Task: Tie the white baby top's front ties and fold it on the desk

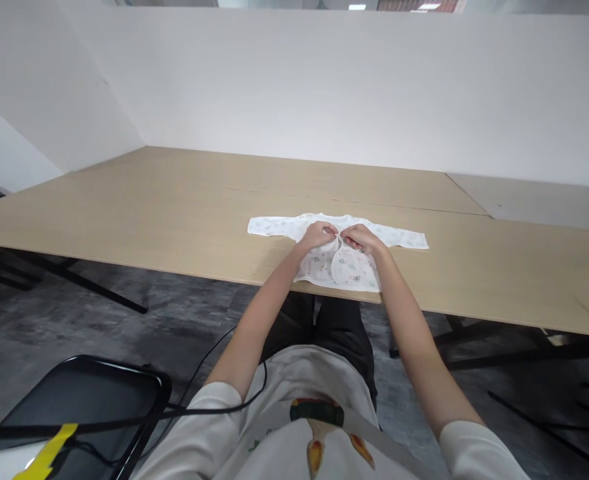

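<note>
A small white baby shirt (357, 268) with a sparse print lies on the table near its front edge, both long sleeves spread out sideways. Its front panels meet along the middle, and the lower corner of one curves away. My left hand (318, 235) pinches the shirt's front at the centre line, below the neckline. Just across from it, my right hand (360, 237) pinches the other side of the front opening. The fingertips of both hands nearly touch. Whatever fastening lies between them is too small to make out.
The wooden table (189, 200) runs wide to both sides, with a white wall (294, 93) behind it. A black chair (89, 393) stands at lower left, holding a white device with yellow tape (49, 453). A black cable (194, 411) crosses near my left arm.
</note>
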Demonstrator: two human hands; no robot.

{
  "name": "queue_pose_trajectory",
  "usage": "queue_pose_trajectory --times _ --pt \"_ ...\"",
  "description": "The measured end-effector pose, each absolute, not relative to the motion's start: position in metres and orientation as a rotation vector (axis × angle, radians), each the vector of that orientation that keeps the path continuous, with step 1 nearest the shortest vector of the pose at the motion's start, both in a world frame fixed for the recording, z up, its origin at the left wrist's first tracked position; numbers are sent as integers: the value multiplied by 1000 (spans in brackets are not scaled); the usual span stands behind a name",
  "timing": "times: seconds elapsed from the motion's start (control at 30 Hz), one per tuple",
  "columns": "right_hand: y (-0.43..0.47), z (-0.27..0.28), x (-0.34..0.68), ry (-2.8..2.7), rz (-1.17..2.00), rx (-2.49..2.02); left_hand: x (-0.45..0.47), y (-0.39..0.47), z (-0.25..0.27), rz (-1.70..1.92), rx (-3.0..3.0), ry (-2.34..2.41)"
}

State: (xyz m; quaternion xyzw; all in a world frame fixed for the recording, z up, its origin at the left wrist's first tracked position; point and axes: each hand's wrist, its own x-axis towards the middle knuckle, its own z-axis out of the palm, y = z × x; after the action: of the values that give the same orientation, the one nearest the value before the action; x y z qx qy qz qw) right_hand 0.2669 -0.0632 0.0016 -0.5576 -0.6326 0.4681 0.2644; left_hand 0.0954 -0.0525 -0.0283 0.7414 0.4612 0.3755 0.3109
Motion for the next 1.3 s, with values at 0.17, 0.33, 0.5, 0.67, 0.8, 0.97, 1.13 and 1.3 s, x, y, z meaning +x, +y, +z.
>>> queue_pose_trajectory --times 0.17,0.33,0.5,0.67,0.8,0.97,1.13,1.3 --pt "-60 -3 270 -1741 1278 -1394 97 -54 -27 1000 1838 1189" --pt "-58 -8 271 -1793 1279 -1347 96 -53 -29 1013 1796 1137" --pt "-63 -4 266 -1753 1177 -1409 96 -49 -32 996 1748 1165" --pt "-74 5 258 -1784 1063 -1481 96 -50 -31 987 1821 1283" --pt "-76 6 256 -1796 1029 -1501 96 -53 -29 1009 1912 1266" --pt "-70 2 260 -1713 1070 -1520 93 -50 -31 1020 1978 1243" --pt "-64 -4 261 -1715 1033 -1597 90 -50 -32 963 2114 1236" --pt "-63 -6 262 -1759 913 -1683 92 -56 -25 820 2246 1436"
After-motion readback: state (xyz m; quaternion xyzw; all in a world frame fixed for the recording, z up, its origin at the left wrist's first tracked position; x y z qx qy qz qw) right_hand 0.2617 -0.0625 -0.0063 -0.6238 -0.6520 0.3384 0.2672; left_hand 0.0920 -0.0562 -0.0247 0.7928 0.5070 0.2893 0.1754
